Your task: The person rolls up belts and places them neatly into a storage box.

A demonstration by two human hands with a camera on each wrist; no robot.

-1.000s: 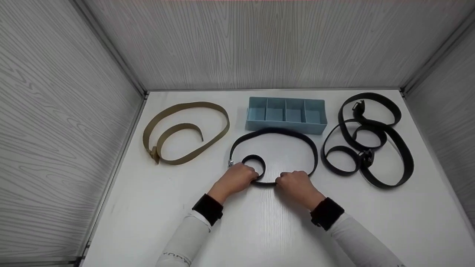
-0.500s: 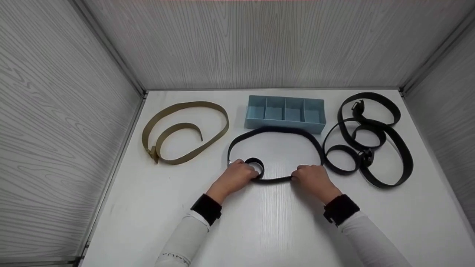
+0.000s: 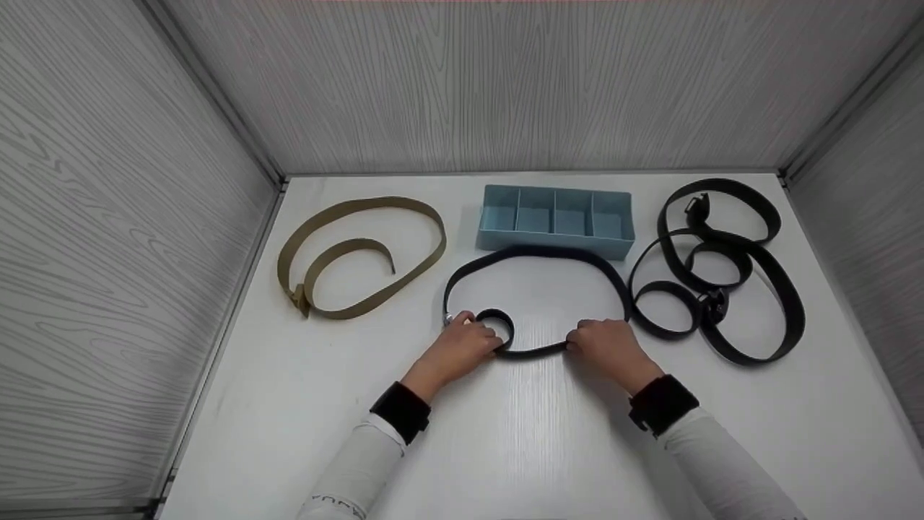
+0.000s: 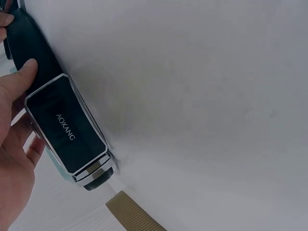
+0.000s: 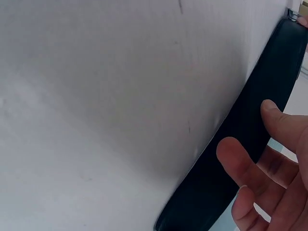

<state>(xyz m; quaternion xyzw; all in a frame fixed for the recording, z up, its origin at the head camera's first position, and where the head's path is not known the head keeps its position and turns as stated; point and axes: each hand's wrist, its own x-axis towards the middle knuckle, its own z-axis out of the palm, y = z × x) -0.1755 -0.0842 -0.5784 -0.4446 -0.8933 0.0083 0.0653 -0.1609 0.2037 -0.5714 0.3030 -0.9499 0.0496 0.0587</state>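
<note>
A black belt (image 3: 538,251) stands on edge as a wide loop in the middle of the table, its tail curled into a small coil. My left hand (image 3: 460,350) grips it at the front left, beside the coil. In the left wrist view the thumb lies on the strap by the buckle (image 4: 66,124), a dark plate with a silver frame lettered AOKANG, and fingers reach behind it. My right hand (image 3: 605,349) holds the front stretch of the strap farther right. Seen from the right wrist, its thumb and fingertips lie against the strap (image 5: 226,130).
Behind the loop stands a blue divided tray (image 3: 556,242). A tan belt (image 3: 361,209) lies loosely looped at the left. Two more black belts (image 3: 790,303) overlap at the right, close against the held loop. Grey wood-grain panels (image 3: 462,87) wall the table's back and sides.
My right hand has slid right along the strap and the loop has widened toward the belts on the right. The left hand has stayed nearly in place.
</note>
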